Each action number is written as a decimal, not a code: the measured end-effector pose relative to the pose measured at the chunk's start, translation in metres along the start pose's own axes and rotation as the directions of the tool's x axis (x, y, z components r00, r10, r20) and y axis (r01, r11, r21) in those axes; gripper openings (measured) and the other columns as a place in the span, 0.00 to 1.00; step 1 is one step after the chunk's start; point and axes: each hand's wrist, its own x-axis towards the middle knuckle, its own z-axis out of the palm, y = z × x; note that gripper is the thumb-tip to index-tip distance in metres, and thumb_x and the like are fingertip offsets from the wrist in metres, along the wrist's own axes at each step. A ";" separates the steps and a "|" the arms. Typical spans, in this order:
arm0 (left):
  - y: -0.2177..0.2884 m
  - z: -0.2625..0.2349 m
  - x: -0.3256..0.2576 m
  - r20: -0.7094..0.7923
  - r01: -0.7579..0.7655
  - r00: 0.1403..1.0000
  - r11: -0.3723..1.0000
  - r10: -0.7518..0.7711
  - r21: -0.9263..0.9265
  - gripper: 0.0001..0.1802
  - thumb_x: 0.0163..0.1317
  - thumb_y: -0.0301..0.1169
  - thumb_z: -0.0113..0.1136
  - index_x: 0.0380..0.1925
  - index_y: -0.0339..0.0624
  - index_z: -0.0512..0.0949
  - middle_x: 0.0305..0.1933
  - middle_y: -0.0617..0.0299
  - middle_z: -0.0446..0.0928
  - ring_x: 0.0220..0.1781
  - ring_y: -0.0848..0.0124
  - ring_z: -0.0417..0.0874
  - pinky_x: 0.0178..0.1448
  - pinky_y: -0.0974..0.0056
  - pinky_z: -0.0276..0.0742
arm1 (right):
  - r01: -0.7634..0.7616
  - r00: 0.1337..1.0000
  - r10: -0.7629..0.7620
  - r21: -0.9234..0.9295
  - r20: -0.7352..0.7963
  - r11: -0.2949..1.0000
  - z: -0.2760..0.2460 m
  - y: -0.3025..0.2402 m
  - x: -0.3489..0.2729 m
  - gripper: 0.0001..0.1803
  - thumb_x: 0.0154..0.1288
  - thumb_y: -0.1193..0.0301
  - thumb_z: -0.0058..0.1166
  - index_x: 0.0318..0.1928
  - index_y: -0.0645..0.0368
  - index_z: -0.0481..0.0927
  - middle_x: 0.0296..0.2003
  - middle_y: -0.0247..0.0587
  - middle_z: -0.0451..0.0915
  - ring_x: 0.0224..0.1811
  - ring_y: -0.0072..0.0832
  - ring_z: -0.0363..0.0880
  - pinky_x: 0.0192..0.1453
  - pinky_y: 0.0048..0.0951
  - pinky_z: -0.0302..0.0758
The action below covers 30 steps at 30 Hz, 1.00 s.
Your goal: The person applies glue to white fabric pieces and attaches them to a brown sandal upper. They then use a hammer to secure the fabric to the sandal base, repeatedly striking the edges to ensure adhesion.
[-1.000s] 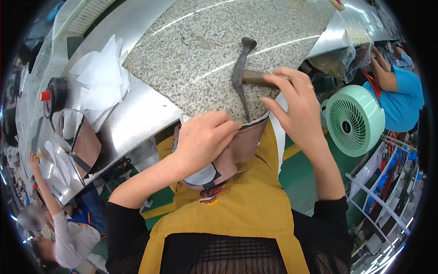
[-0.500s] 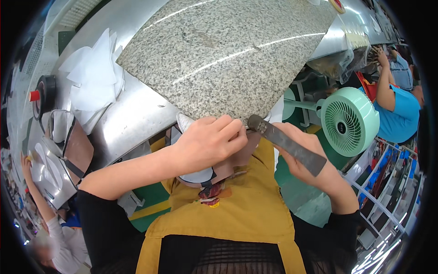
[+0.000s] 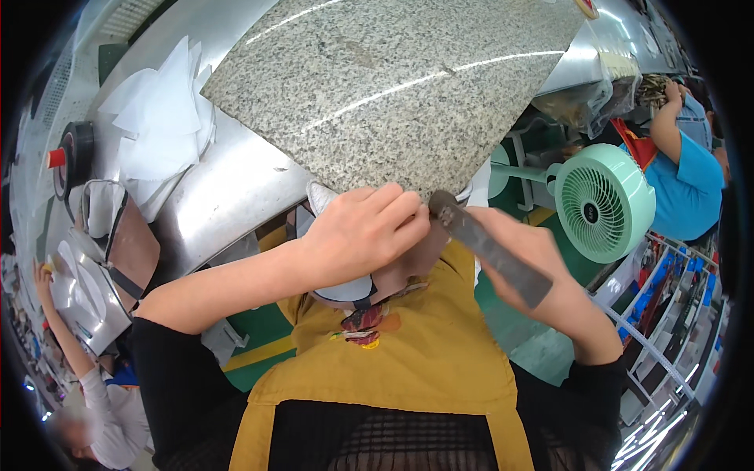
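Observation:
My left hand (image 3: 365, 231) is at the near corner of the speckled stone slab (image 3: 393, 94). Its fingers are curled over the edge of a mauve-brown leather piece (image 3: 404, 271), which hangs against my apron. White and pale-blue parts of the same work show under my wrist. My right hand (image 3: 522, 243), slightly blurred, is closed round a dark steel hammer (image 3: 495, 255). The hammer's rounded end is beside my left fingertips at the slab's edge, and its flat end points back toward my right forearm. Its handle and whatever my left fingertips pinch are hidden.
White sheets (image 3: 161, 125) lie on the metal table (image 3: 228, 184) at left, near a black reel (image 3: 77, 161) and a mauve bag part (image 3: 133, 251). To the right stands a green fan (image 3: 601, 204). Co-workers sit at far right (image 3: 687, 196) and lower left (image 3: 114, 416).
The hammer has turned a little, its flat end swinging slightly left and down. My left hand has shifted slightly up with the leather edge. The whole view has moved a little.

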 end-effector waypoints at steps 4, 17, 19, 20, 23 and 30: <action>-0.002 -0.008 0.002 0.055 0.208 0.978 0.956 -0.201 -0.207 0.10 0.51 0.26 0.60 0.36 0.45 0.77 0.31 0.66 0.71 0.33 0.68 0.76 0.30 0.64 0.73 | -0.009 1.000 0.009 -0.011 0.008 1.000 0.003 -0.002 0.000 0.22 0.58 0.71 0.53 0.53 0.61 0.67 0.41 0.47 0.78 0.39 0.42 0.80 0.37 0.36 0.76; -0.001 0.002 -0.010 -0.066 -0.077 0.995 0.995 0.081 0.055 0.12 0.43 0.28 0.57 0.32 0.41 0.74 0.30 0.65 0.65 0.34 0.71 0.72 0.32 0.69 0.68 | -0.088 0.994 0.068 0.277 0.083 0.957 -0.009 -0.002 0.001 0.21 0.61 0.76 0.52 0.56 0.61 0.69 0.46 0.48 0.77 0.42 0.47 0.80 0.40 0.34 0.77; -0.001 -0.001 -0.009 -0.027 -0.077 0.996 0.995 0.079 0.069 0.15 0.43 0.27 0.58 0.35 0.41 0.75 0.32 0.65 0.68 0.33 0.72 0.73 0.32 0.69 0.71 | -0.047 0.998 0.052 0.228 -0.017 0.972 -0.010 -0.004 0.001 0.22 0.61 0.75 0.52 0.56 0.61 0.69 0.45 0.48 0.77 0.41 0.47 0.79 0.40 0.35 0.77; -0.001 -0.002 -0.010 -0.008 -0.077 0.997 0.994 0.078 0.076 0.16 0.43 0.26 0.58 0.37 0.41 0.76 0.33 0.65 0.69 0.32 0.72 0.74 0.32 0.69 0.72 | -0.029 0.997 0.043 0.202 -0.065 0.979 -0.010 -0.006 0.001 0.22 0.61 0.75 0.52 0.56 0.61 0.69 0.45 0.48 0.77 0.41 0.48 0.79 0.40 0.36 0.77; -0.002 0.006 -0.009 -0.110 -0.077 0.990 0.996 0.083 0.055 0.12 0.43 0.28 0.57 0.31 0.41 0.73 0.30 0.64 0.65 0.33 0.71 0.71 0.31 0.69 0.67 | -0.021 1.000 0.020 0.125 0.011 0.992 -0.006 -0.004 0.003 0.22 0.60 0.76 0.53 0.56 0.61 0.69 0.43 0.50 0.78 0.41 0.48 0.79 0.40 0.36 0.77; -0.003 0.002 -0.010 -0.073 -0.053 0.996 0.998 0.056 0.031 0.11 0.44 0.28 0.57 0.32 0.41 0.74 0.31 0.64 0.67 0.33 0.69 0.73 0.31 0.67 0.71 | 0.012 1.000 -0.013 0.103 0.011 0.995 -0.005 -0.005 0.006 0.19 0.62 0.71 0.52 0.53 0.62 0.68 0.40 0.49 0.78 0.40 0.47 0.80 0.39 0.38 0.76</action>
